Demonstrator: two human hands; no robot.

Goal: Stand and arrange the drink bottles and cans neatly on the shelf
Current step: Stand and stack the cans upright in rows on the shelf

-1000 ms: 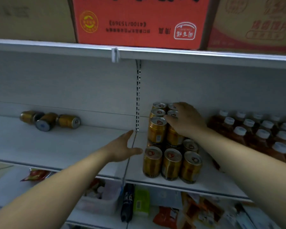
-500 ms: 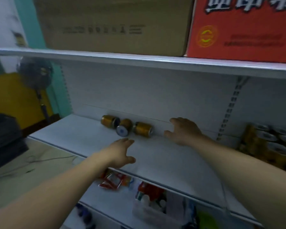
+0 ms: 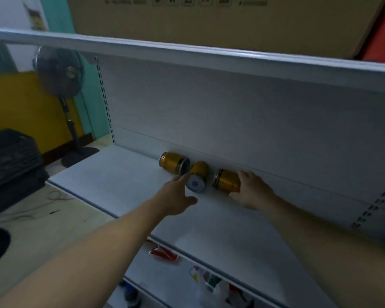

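Cans are the only drinks on the white shelf (image 3: 120, 181), and all three lie on their sides near its back edge, close against the rear panel. Above them a second shelf board carries a big brown cardboard carton (image 3: 209, 18). Off the shelf's left end, a dark pedestal fan (image 3: 60, 72) stands on the floor before a yellow and green wall, and dark crates (image 3: 11, 165) sit stacked nearer the viewer.

Both bare forearms reach in from the front edge. The right hand (image 3: 252, 192) curls around the right can (image 3: 226, 181), fingers over the top and thumb underneath, so it grips the can's right end. The left hand (image 3: 176, 200) is spread, fingers extended; its fingertips touch the middle can (image 3: 198, 176) at the pale round end that faces the front, without closing on it. The left can (image 3: 173, 162) lies just behind and left of those fingertips, its dark rim right beside the middle can; whether the two touch I cannot tell.

Below the front edge, on a lower shelf, a red packet (image 3: 163, 253) shows.
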